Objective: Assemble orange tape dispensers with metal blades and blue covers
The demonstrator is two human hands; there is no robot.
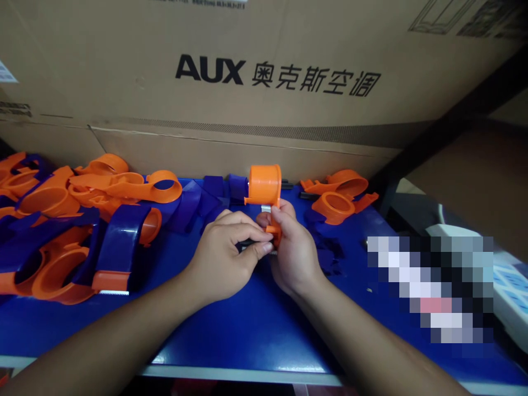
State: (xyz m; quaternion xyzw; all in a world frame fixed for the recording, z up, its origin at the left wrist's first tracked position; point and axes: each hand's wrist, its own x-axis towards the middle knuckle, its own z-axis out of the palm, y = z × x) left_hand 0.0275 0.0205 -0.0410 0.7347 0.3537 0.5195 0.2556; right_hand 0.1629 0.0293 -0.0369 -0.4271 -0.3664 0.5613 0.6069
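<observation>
An orange plastic tape dispenser point(264, 184) stands upright in my right hand point(299, 250), its round hub on top. The right fingers and thumb are closed around its lower arm, and a strip of bare metal shows just below the hub. My left hand point(231, 253) is pinched at the dispenser's lower end, fingertips against a small orange tab. What the left fingers grip is mostly hidden; something dark shows between them, and a small toothed edge lies close to the fingertips.
Orange tape dispensers point(124, 187), several with blue bands point(117, 242), are heaped at the left. More orange dispensers point(336, 206) lie at the back right. Blue pieces point(325, 253) lie on the blue tabletop point(231, 341). A large cardboard box point(264, 110) stands behind; a white power strip point(474, 242) is at right.
</observation>
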